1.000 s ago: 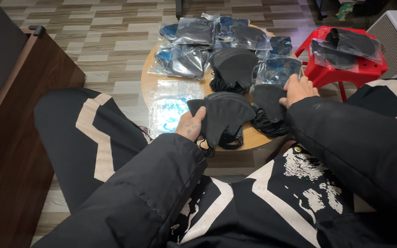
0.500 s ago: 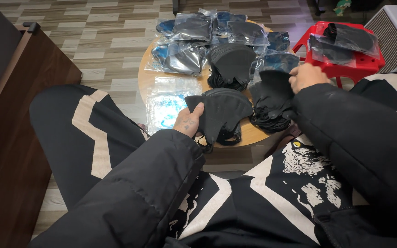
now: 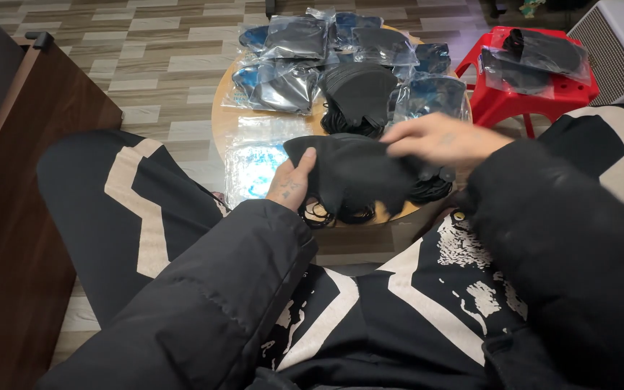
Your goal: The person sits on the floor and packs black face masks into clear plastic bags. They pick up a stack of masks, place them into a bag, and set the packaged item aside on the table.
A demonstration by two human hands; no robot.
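My left hand (image 3: 292, 186) fingers grip a black face mask (image 3: 355, 177) over the round table (image 3: 224, 123); my blurred right hand (image 3: 442, 139) pinches its top edge.

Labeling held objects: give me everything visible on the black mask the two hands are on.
The black mask is a folded, matte piece that looks like soft fabric, with thin black ear loops dangling beneath it. It is held roughly level just above the near edge of the round wooden table. The left hand grips its left end, thumb on top; the right hand, motion-blurred, rests on its upper right edge. Its right end overlaps more black masks lying on the table.
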